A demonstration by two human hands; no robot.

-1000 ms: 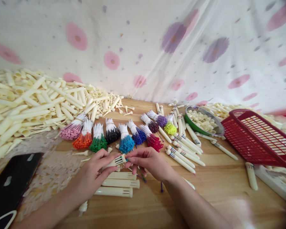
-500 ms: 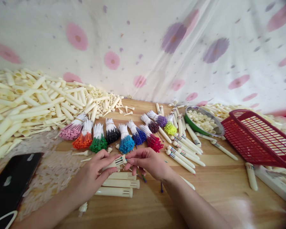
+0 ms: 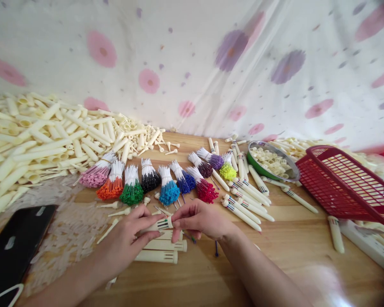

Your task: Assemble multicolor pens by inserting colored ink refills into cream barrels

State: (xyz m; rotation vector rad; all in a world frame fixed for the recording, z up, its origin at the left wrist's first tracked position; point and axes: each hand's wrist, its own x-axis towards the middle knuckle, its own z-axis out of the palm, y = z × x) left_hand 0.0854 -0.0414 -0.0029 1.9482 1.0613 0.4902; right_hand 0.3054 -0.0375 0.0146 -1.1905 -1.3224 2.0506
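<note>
My left hand (image 3: 132, 230) is closed around a cream multicolour pen barrel (image 3: 160, 224), tilted with its slotted end to the right. Green and dark bits show in the slots. The fingertips of my right hand (image 3: 192, 219) pinch the slotted end, hiding its tip; I cannot see whether a refill is between them. Below lie several more slotted barrels (image 3: 160, 256), side by side. Just beyond my hands stand bundles of refills with white tubes and coloured ends, among them light blue (image 3: 169, 192), green (image 3: 131, 192) and red (image 3: 207, 191).
A heap of cream barrels (image 3: 35, 140) fills the left, near clear plastic bits (image 3: 70, 226) and a black phone (image 3: 16, 247). Filled pens (image 3: 243, 213) lie right of my hands. Behind them are a green-sided bowl of small parts (image 3: 270, 164) and a red basket (image 3: 339, 187).
The right fingers have closed in over the barrel's slotted end, and the blue tip seen there before is hidden. The barrel has shifted slightly right and down. A green bit now shows in a slot.
</note>
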